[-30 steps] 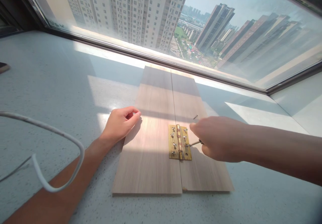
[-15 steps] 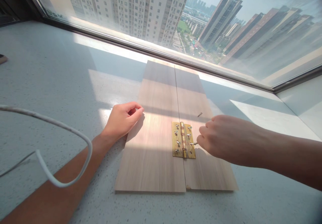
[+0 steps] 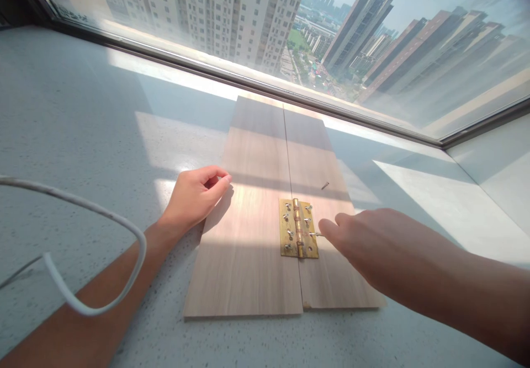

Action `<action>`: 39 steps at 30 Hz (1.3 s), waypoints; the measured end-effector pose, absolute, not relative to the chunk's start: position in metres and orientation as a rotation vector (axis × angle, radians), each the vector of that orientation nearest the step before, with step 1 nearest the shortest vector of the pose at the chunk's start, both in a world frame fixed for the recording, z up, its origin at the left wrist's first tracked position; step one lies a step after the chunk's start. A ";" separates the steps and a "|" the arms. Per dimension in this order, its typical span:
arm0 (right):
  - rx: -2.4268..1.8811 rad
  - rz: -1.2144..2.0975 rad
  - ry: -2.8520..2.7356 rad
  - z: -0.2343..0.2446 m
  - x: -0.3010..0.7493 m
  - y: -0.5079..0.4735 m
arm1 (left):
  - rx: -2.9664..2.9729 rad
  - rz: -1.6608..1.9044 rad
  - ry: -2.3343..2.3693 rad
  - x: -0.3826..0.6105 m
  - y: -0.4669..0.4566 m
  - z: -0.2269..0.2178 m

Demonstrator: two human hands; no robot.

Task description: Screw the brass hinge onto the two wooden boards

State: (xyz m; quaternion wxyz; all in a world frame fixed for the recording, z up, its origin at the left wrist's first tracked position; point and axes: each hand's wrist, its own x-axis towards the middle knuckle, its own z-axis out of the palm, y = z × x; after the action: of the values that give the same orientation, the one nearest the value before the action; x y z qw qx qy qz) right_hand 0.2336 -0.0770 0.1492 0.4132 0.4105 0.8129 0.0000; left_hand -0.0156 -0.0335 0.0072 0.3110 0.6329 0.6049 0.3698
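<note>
– Hands first. How do yours stand?
– Item 1, right hand [image 3: 364, 241]: fingers drawn narrow, tips meeting the screw [image 3: 315, 234] at the hinge [image 3: 298, 229]. I cannot tell whether you actually pinch it, because the back of the hand hides the thumb. Item 2, left hand [image 3: 194, 197]: loosely curled, empty, resting at the outer edge of the left board [image 3: 248, 246].
– Handling note for the step?
– Judged to be seating that screw in the right leaf. Set it square to the brass and turn with your fingertips only, under light pressure. Flatten your left hand on its board so the pair cannot slide apart at the seam. Avoid nudging the neighbouring screws, which stand proud.
– Item 3, the hinge?
– Brass-coloured, lying open and flat. Its knuckle runs along the seam between the left board and the right board [image 3: 323, 153], toward their near end. There are small silvery screws in both leaves, heads raised rather than flush. It lies in sunlight.
– Surroundings?
– Loose screw [image 3: 325, 185]: on the right board, beyond the hinge and apart from it. The boards are pale wood-grain, side by side on the grey speckled table [image 3: 83, 108], far ends toward the window [image 3: 372, 53]. White cable [image 3: 83, 304]: looped close to the camera, on your left.
</note>
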 end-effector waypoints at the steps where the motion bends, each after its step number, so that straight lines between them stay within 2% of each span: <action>1: 0.890 0.028 2.093 0.151 0.234 -0.075 | 1.670 0.975 1.602 -0.016 -0.034 0.007; 4: 0.467 0.117 2.233 0.154 0.235 -0.068 | 1.665 0.973 1.611 -0.017 -0.034 0.007; 7: 0.398 0.125 2.227 0.152 0.237 -0.060 | 1.669 0.979 1.610 -0.017 -0.034 0.007; 14: 0.733 0.027 2.151 0.148 0.230 -0.051 | 1.664 0.978 1.612 -0.018 -0.034 0.007; 22: 1.506 -0.121 1.904 0.144 0.225 -0.062 | 1.635 0.988 1.602 -0.018 -0.035 0.005; 25: 1.380 -0.061 1.983 0.146 0.229 -0.068 | 1.631 0.991 1.589 -0.018 -0.035 0.005; 32: 0.448 0.163 2.340 0.151 0.249 -0.072 | 1.649 0.993 1.590 -0.018 -0.034 0.005; 34: 0.467 0.159 2.326 0.149 0.253 -0.070 | 1.652 0.996 1.591 -0.018 -0.034 0.004; 39: 0.891 0.025 2.216 0.143 0.255 -0.068 | 1.658 1.006 1.598 -0.018 -0.034 0.004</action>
State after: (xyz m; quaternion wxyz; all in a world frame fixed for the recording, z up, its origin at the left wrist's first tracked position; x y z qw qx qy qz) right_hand 0.2547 -0.0683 0.1429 0.3679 0.3470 0.8627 0.0099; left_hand -0.0176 -0.0343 0.0041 0.3092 0.6275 0.6048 0.3806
